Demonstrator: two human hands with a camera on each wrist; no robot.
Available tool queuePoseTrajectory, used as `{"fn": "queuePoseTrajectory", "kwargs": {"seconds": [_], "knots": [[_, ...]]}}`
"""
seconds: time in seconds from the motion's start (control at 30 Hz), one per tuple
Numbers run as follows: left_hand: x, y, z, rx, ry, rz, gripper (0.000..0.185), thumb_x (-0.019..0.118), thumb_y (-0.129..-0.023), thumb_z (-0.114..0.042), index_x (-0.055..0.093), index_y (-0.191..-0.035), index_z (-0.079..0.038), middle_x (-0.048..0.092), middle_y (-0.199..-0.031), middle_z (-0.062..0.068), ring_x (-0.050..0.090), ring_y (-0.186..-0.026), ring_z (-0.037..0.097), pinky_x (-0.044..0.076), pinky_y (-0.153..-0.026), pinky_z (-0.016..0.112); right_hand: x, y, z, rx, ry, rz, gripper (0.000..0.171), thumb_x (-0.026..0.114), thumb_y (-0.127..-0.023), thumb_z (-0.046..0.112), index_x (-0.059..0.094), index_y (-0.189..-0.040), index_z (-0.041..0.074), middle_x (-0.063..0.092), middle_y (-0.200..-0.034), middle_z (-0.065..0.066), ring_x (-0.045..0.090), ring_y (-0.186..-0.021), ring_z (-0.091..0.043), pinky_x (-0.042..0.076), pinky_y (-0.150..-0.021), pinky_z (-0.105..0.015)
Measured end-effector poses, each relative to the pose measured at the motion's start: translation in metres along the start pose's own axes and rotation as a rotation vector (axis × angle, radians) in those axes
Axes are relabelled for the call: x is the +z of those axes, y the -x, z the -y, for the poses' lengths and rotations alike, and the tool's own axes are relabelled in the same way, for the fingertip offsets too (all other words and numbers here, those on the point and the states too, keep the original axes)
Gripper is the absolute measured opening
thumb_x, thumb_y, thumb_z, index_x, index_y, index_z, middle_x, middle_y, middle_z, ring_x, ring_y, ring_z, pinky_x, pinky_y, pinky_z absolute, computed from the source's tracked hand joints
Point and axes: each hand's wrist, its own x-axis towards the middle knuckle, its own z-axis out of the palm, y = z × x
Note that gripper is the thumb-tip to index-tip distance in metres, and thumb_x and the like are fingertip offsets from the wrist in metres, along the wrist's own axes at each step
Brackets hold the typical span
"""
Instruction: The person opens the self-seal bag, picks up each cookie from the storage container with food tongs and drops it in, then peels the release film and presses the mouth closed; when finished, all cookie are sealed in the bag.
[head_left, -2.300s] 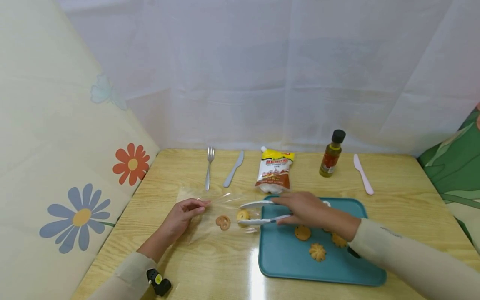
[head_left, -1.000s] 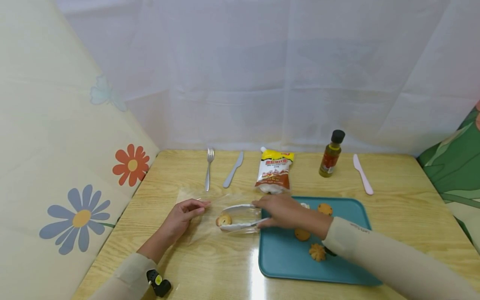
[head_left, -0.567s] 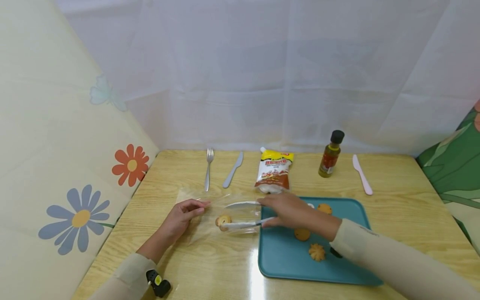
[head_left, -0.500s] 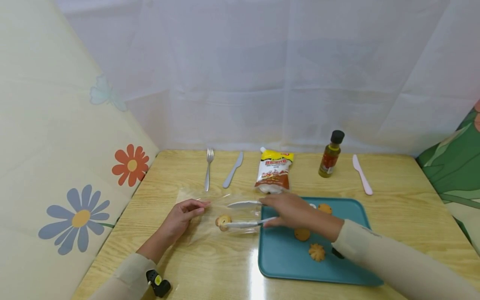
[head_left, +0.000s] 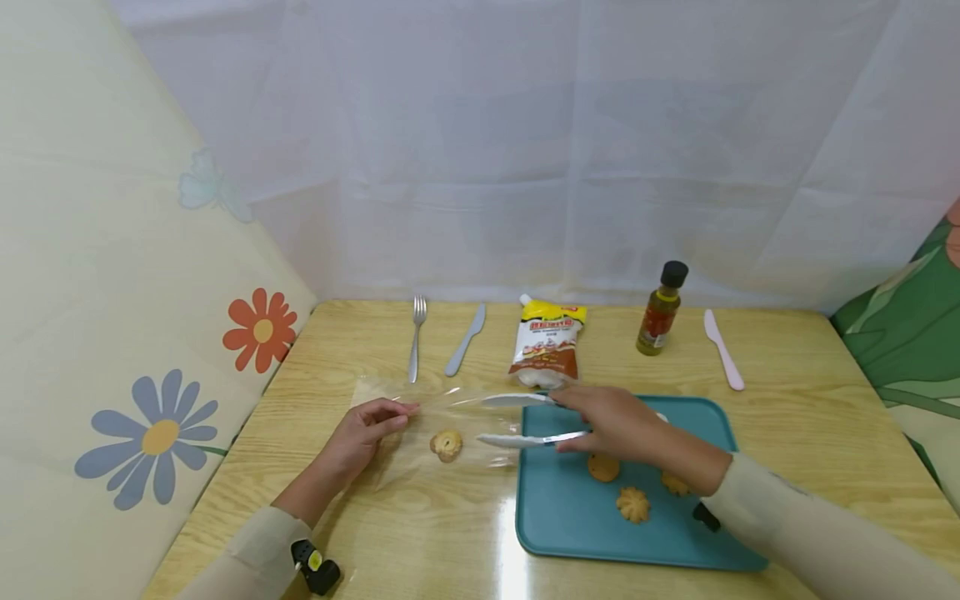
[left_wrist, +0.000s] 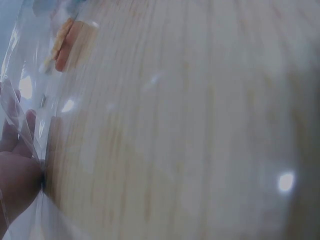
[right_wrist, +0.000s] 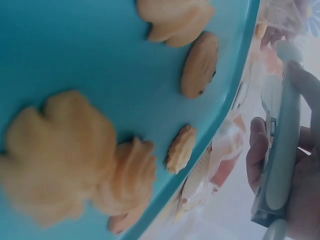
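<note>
A clear plastic bag (head_left: 450, 417) lies flat on the wooden table (head_left: 420, 533), with a round cookie (head_left: 447, 444) inside it. My left hand (head_left: 401, 414) pinches the bag's upper edge and holds the mouth apart; in the left wrist view a fingertip (left_wrist: 15, 165) shows behind the film (left_wrist: 30, 90). My right hand (head_left: 577, 421) grips white tongs (head_left: 517, 419), whose arms are spread and empty at the bag's mouth, over the left edge of the teal tray (head_left: 637, 542). Several cookies (head_left: 633, 504) lie on the tray. The right wrist view shows cookies (right_wrist: 60, 155) on the tray (right_wrist: 75, 50) and the tongs' handle (right_wrist: 280, 150).
Along the back of the table lie a fork (head_left: 417, 337), a metal knife (head_left: 467, 339), a sauce pouch (head_left: 550, 350), a small oil bottle (head_left: 662, 310) and a pink plastic knife (head_left: 723, 348). A flowered panel stands at the left, a white curtain behind.
The tongs carried a cookie into the bag, let it go there, then drew back to the right toward the tray, empty. My left hand has not moved.
</note>
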Motion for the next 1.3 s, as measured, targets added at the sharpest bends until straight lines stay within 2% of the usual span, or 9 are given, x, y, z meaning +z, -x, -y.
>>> {"fn": "queuePoseTrajectory", "kwargs": {"seconds": [0.07, 0.13, 0.33, 0.43, 0.67, 0.93, 1.03, 1.17, 1.3], "knots": [[0.000, 0.000, 0.000, -0.002, -0.002, -0.001, 0.032, 0.067, -0.100, -0.010, 0.063, -0.117, 0.016, 0.076, -0.117, -0.008, 0.066, -0.113, 0.003, 0.050, -0.093, 0.018, -0.001, 0.005, -0.003, 0.010, -0.003, -0.004, 0.071, 0.080, -0.089, 0.044, 0.057, -0.147, 0.011, 0.060, -0.146, -0.011, 0.068, -0.103, -0.019, 0.057, -0.084, -0.038], [0.000, 0.000, 0.000, -0.003, -0.004, -0.002, 0.032, 0.067, -0.100, -0.011, 0.063, -0.117, 0.016, 0.076, -0.117, -0.008, 0.066, -0.113, 0.003, 0.050, -0.093, 0.018, -0.002, 0.010, -0.006, 0.030, -0.019, -0.002, 0.071, 0.081, -0.089, 0.043, 0.056, -0.148, 0.011, 0.065, -0.138, -0.008, 0.063, -0.088, -0.014, 0.054, -0.074, -0.032], [0.001, 0.001, -0.001, -0.004, -0.002, -0.004, 0.033, 0.067, -0.100, -0.011, 0.062, -0.117, 0.017, 0.076, -0.117, -0.007, 0.066, -0.114, 0.004, 0.050, -0.094, 0.018, -0.004, 0.025, -0.013, 0.107, -0.039, 0.012, 0.072, 0.080, -0.089, 0.045, 0.056, -0.148, 0.011, 0.065, -0.102, 0.001, 0.053, -0.077, -0.007, 0.046, -0.065, -0.027], [0.002, 0.002, -0.001, -0.011, -0.005, -0.002, 0.033, 0.067, -0.101, -0.011, 0.062, -0.117, 0.016, 0.076, -0.118, -0.006, 0.066, -0.114, 0.005, 0.050, -0.094, 0.018, -0.003, 0.032, -0.016, 0.120, -0.048, 0.006, 0.072, 0.080, -0.089, 0.045, 0.057, -0.147, 0.010, 0.062, -0.095, 0.004, 0.051, -0.074, -0.006, 0.043, -0.062, -0.026], [0.001, 0.001, -0.002, 0.002, 0.003, 0.003, 0.030, 0.067, -0.101, -0.011, 0.064, -0.116, 0.015, 0.076, -0.117, -0.007, 0.066, -0.114, 0.006, 0.050, -0.093, 0.019, -0.004, 0.048, -0.021, 0.124, -0.040, -0.035, 0.076, 0.078, -0.089, 0.049, 0.056, -0.148, 0.009, 0.067, -0.106, 0.002, 0.050, -0.072, -0.002, 0.043, -0.062, -0.025], [0.000, 0.000, -0.005, -0.025, -0.023, -0.005, 0.028, 0.067, -0.101, -0.014, 0.066, -0.115, 0.011, 0.075, -0.122, -0.002, 0.065, -0.115, 0.005, 0.049, -0.094, 0.019, -0.004, 0.065, -0.030, 0.096, -0.046, -0.083, 0.070, 0.079, -0.090, 0.046, 0.059, -0.145, 0.008, 0.059, -0.088, 0.005, 0.044, -0.070, -0.001, 0.039, -0.059, -0.023], [-0.002, -0.002, -0.006, -0.034, -0.031, -0.009, 0.028, 0.067, -0.101, -0.015, 0.067, -0.115, 0.009, 0.075, -0.123, -0.001, 0.065, -0.115, 0.005, 0.049, -0.095, 0.018, -0.003, 0.069, -0.033, 0.109, -0.049, -0.095, 0.071, 0.079, -0.089, 0.045, 0.058, -0.145, 0.007, 0.058, -0.087, 0.005, 0.046, -0.069, -0.002, 0.041, -0.058, -0.023], [-0.002, -0.002, -0.008, -0.040, -0.034, -0.015, 0.027, 0.067, -0.101, -0.015, 0.068, -0.115, 0.008, 0.075, -0.123, -0.001, 0.064, -0.115, 0.005, 0.049, -0.095, 0.018, -0.003, 0.074, -0.036, 0.122, -0.032, -0.110, 0.072, 0.079, -0.090, 0.045, 0.057, -0.146, 0.005, 0.067, -0.102, -0.001, 0.055, -0.077, -0.005, 0.050, -0.066, -0.028], [-0.001, -0.002, -0.007, -0.053, -0.039, -0.009, 0.025, 0.067, -0.101, -0.014, 0.068, -0.114, 0.007, 0.075, -0.123, -0.003, 0.064, -0.115, 0.005, 0.049, -0.095, 0.018, -0.003, 0.081, -0.039, 0.151, -0.009, -0.108, 0.073, 0.080, -0.090, 0.044, 0.057, -0.146, 0.003, 0.070, -0.122, -0.008, 0.065, -0.092, -0.013, 0.057, -0.077, -0.038]]}}
